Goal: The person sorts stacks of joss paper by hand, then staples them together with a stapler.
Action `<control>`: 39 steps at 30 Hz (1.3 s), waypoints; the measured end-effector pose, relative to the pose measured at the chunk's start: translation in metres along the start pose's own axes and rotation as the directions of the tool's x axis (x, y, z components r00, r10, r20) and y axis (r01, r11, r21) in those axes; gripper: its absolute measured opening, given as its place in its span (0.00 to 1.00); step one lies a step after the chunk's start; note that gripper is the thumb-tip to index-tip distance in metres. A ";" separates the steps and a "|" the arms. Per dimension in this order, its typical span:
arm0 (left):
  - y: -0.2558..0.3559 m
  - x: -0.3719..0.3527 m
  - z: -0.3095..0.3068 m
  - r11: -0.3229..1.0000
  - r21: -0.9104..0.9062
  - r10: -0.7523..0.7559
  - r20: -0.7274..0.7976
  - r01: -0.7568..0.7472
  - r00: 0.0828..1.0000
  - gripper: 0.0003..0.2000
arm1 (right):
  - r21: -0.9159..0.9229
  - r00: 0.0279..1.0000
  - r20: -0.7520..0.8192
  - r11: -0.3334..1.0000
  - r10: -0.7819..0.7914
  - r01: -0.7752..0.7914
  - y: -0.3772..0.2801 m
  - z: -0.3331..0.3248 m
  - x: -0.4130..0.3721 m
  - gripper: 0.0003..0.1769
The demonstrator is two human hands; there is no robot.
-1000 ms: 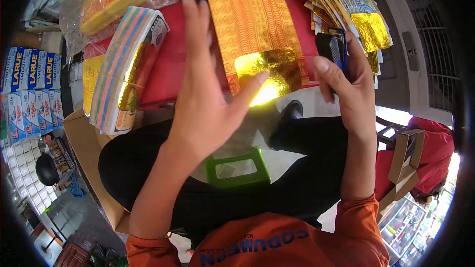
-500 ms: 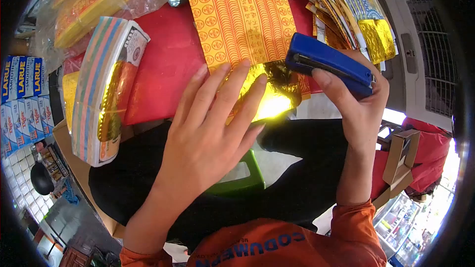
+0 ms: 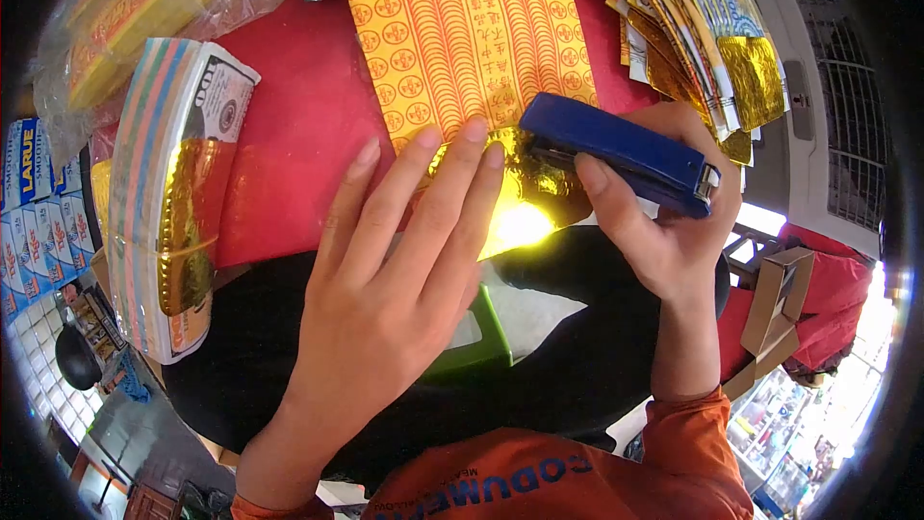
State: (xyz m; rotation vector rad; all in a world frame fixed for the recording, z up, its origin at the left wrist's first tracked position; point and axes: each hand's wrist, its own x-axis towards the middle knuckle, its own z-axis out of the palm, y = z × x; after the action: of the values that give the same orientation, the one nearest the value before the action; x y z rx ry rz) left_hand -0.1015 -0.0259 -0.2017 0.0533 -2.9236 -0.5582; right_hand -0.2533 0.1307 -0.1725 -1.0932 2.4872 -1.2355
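Note:
A yellow paper sheet (image 3: 472,39) with red printed characters and round seals lies on the red surface. Along its near end shows shiny gold foil (image 3: 544,169), bright with reflected light. My left hand (image 3: 404,231) rests with fingers stretched across the foil and the sheet's near edge, its thumb partly hidden. In my right hand (image 3: 664,202) is a blue stapler (image 3: 616,149), gripped with the thumb below and fingers behind it. The stapler's front end overlaps the foil's upper right edge, close to where the foil meets the printed sheet.
A banded bundle of printed notes (image 3: 178,193) stands at the left of the red surface (image 3: 289,116). Fanned papers with gold foil (image 3: 712,48) lie at the upper right. Plastic-wrapped yellow packs (image 3: 144,24) sit upper left. A green stool (image 3: 486,332) shows below.
The stapler has moved left and slightly down, now over the foil's upper edge. My left hand has shifted a little left, and the view has moved slightly.

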 end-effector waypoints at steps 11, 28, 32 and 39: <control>-0.002 -0.001 -0.002 1.000 0.015 0.007 0.016 -0.007 1.000 0.30 | -0.124 0.979 0.102 0.974 -0.178 0.190 0.000 -0.003 0.011 0.11; 0.007 0.000 0.003 0.995 0.095 0.014 -0.044 -0.009 0.999 0.31 | 0.376 0.985 -0.083 0.920 0.152 -0.111 -0.001 -0.001 0.000 0.10; 0.009 0.001 0.003 0.987 0.160 0.017 -0.030 -0.012 0.999 0.32 | 0.439 0.981 -0.073 0.889 0.178 -0.129 -0.001 -0.002 -0.001 0.11; 0.008 0.000 -0.004 0.997 0.071 0.006 0.010 -0.007 1.000 0.32 | 0.280 0.998 0.033 0.959 0.046 -0.053 0.006 0.001 0.002 0.12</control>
State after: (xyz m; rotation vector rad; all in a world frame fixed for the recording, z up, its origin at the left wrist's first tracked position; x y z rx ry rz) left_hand -0.1004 -0.0205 -0.1948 0.0495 -2.9517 -0.4543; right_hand -0.2573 0.1313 -0.1772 -0.9620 2.2165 -1.4915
